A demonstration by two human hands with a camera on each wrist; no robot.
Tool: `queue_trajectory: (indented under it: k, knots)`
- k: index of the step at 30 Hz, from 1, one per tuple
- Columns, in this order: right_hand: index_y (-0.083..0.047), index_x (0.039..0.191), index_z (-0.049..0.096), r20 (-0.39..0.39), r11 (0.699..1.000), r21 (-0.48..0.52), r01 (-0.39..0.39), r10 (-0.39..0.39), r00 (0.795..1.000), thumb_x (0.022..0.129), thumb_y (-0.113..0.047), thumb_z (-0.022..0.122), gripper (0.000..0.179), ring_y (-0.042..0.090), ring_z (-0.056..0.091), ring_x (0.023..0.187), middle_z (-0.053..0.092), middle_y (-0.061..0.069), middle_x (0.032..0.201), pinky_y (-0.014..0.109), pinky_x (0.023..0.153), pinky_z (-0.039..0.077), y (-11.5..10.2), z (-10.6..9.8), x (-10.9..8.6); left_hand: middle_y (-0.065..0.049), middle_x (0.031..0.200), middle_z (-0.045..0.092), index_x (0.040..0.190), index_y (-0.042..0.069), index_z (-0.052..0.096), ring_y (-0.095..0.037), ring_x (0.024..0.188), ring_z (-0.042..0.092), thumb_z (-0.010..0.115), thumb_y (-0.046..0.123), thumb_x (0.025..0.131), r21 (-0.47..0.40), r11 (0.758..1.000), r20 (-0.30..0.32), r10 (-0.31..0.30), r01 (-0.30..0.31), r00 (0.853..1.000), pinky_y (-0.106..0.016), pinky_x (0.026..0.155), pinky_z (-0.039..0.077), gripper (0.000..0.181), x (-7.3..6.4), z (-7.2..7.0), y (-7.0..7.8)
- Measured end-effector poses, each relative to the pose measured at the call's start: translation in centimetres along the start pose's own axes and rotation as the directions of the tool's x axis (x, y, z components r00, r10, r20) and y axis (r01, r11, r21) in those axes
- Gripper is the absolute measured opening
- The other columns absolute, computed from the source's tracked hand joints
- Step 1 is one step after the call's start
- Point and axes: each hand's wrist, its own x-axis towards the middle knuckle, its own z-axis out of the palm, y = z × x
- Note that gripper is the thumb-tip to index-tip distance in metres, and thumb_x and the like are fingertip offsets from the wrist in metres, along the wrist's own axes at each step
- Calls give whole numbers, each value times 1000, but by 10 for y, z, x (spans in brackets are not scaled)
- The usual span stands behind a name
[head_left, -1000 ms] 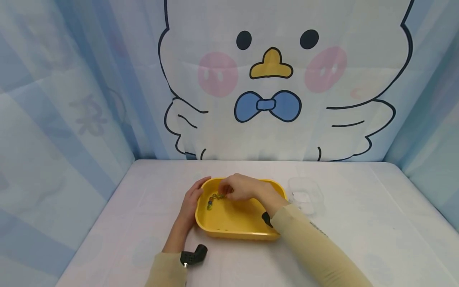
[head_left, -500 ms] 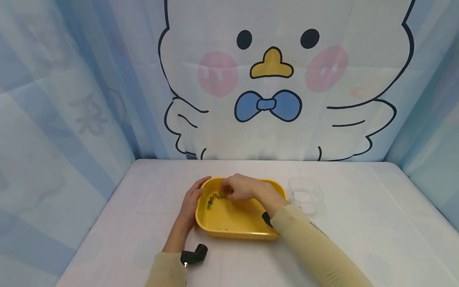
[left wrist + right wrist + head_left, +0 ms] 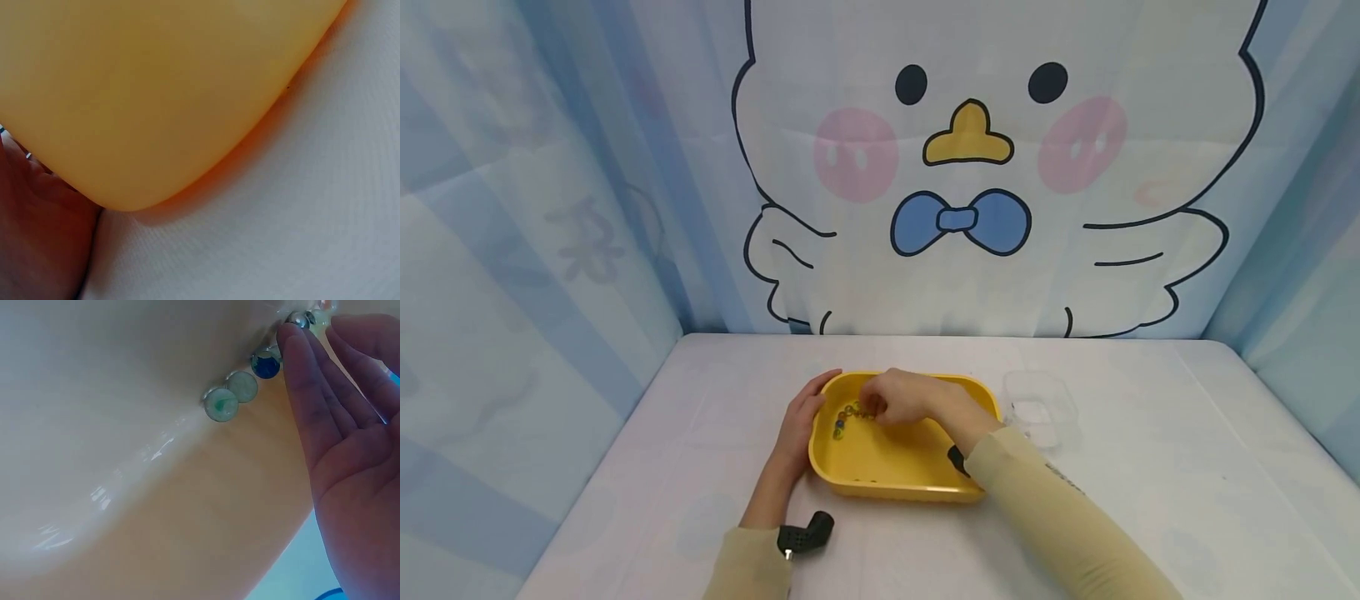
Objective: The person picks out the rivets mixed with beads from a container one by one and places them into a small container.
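A yellow tray [image 3: 887, 462] stands on the table, with a curved row of glass marbles [image 3: 840, 424] along its back left wall. My left hand [image 3: 797, 425] rests against the tray's left side with extended fingers; its palm [image 3: 44, 231] shows beside the tray wall in the left wrist view. Inside the tray, my right hand [image 3: 898, 396] reaches down to the far end of the row. The right wrist view shows its thumb and fingers bent around a pale marble [image 3: 320, 319] at their tips. A blue marble [image 3: 266, 364] and a green-streaked marble [image 3: 222, 404] lie nearby.
A clear plastic container [image 3: 1040, 408] stands right of the tray. White cloth covers the table [image 3: 647, 483]. A curtain [image 3: 955, 292] with a printed cartoon bird hangs behind, and further curtains close off both sides.
My right hand has dipped slightly lower over the marbles, with its fingertips shifting a little. My left hand and the tray have stayed in place.
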Motion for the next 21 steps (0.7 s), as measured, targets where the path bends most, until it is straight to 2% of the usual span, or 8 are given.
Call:
queue_trajectory:
  k: [8, 16, 21]
  knots:
    - [-9, 109, 71, 22, 998, -65, 24, -23, 1000, 92, -3, 69, 19, 13, 58, 91, 66, -3, 102, 26, 86, 51, -1, 5, 2, -9, 153, 46, 148, 7, 49, -25, 142, 38, 33, 13, 103, 14, 1000, 3, 0, 0, 1000, -44, 119, 25, 48, -1, 0, 0]
    - [-12, 108, 72, 43, 999, -45, -10, 12, 999, 92, -4, 70, 18, 12, 57, 89, 65, -4, 99, 24, 84, 51, -4, 6, 2, -9, 152, 46, 147, 8, 50, -25, 142, 38, 33, 12, 102, 19, 1000, 5, 3, -3, 1000, -44, 119, 24, 49, -1, 0, -1]
    - [-13, 102, 71, 46, 999, -32, 5, -3, 999, 91, -3, 71, 15, 12, 55, 86, 62, -5, 92, 23, 81, 49, -3, 7, 3, -9, 152, 47, 147, 9, 50, -25, 140, 40, 32, 12, 102, 14, 1000, 3, -1, 1, 1000, -44, 119, 26, 49, -1, 0, 0]
